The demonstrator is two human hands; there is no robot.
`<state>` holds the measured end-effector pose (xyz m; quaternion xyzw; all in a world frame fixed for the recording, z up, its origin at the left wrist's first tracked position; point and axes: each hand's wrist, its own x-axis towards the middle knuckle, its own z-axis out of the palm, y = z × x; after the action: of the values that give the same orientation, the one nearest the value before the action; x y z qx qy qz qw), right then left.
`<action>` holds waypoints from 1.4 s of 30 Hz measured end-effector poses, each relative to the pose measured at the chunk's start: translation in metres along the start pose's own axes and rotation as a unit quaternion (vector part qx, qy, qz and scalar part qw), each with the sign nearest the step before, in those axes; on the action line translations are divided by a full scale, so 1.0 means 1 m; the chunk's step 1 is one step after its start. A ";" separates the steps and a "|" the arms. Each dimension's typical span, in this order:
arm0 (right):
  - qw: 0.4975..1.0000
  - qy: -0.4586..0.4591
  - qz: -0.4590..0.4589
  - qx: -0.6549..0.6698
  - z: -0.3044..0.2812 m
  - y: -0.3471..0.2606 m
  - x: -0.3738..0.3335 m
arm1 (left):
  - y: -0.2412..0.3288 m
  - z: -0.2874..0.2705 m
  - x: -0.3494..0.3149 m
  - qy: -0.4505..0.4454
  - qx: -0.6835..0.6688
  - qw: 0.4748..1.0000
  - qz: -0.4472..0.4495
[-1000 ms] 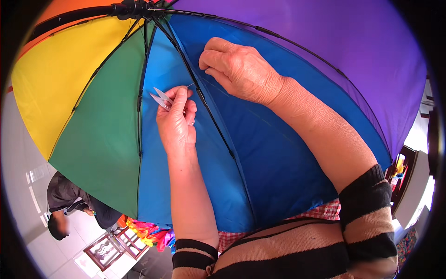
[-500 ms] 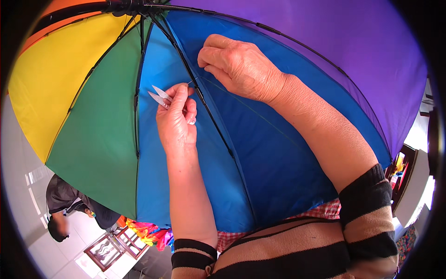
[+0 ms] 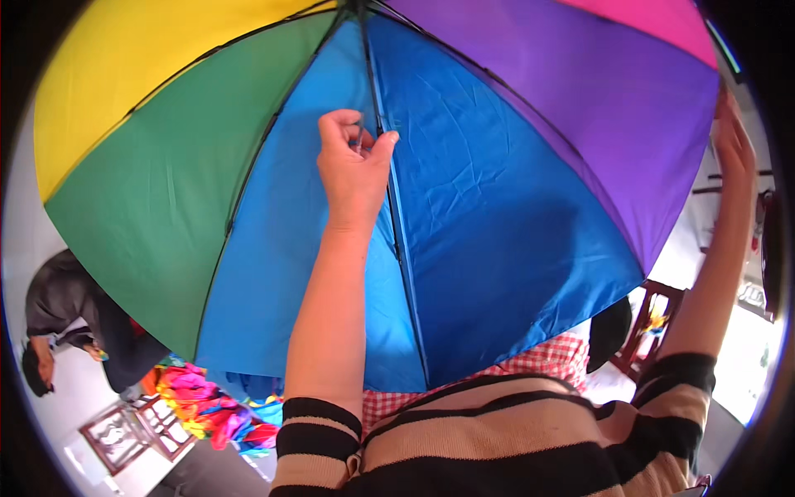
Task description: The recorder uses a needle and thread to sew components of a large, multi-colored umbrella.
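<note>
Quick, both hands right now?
Left hand: curled around a thin object, too small to identify.
Right hand: at the edge of the umbrella; grip cannot be told.

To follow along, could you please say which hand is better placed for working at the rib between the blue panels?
Probably the left hand: its thumb is at that rib, while the right hand is out at the umbrella's edge.

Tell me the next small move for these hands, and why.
Probably bring the right hand in toward the black rib beside the left hand: it is out by the purple panel, leaving only the left hand there.
</note>
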<state>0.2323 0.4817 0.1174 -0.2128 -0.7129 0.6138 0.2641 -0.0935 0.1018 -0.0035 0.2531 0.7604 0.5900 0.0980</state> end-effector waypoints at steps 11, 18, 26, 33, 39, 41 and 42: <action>0.927 0.108 0.011 -0.359 0.182 0.001 -0.023 | -0.015 -0.008 0.006 0.021 0.011 0.999 0.037; 0.926 -0.001 -0.193 -0.323 0.351 0.062 0.022 | -0.012 -0.005 0.014 0.064 0.005 0.994 0.084; 0.918 0.007 -0.168 -0.358 0.366 0.076 0.015 | -0.014 -0.004 0.015 0.064 0.024 0.993 0.098; 0.904 -0.017 -0.155 -0.399 0.370 0.076 0.009 | -0.010 -0.006 0.014 0.057 0.064 0.989 0.121; 0.915 -0.018 -0.193 -0.354 0.378 0.081 0.023 | -0.009 -0.004 0.016 0.029 0.113 0.978 0.172; 0.919 -0.023 -0.200 -0.340 0.379 0.081 0.024 | -0.010 -0.005 0.017 0.023 0.119 0.978 0.170; 0.923 -0.032 -0.192 -0.332 0.377 0.081 0.024 | -0.009 -0.005 0.017 0.014 0.126 0.977 0.168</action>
<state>-0.0287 0.2217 0.0002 -0.1277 -0.9110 0.2862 0.2682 -0.1130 0.1045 -0.0083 0.3799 0.7764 0.5007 -0.0458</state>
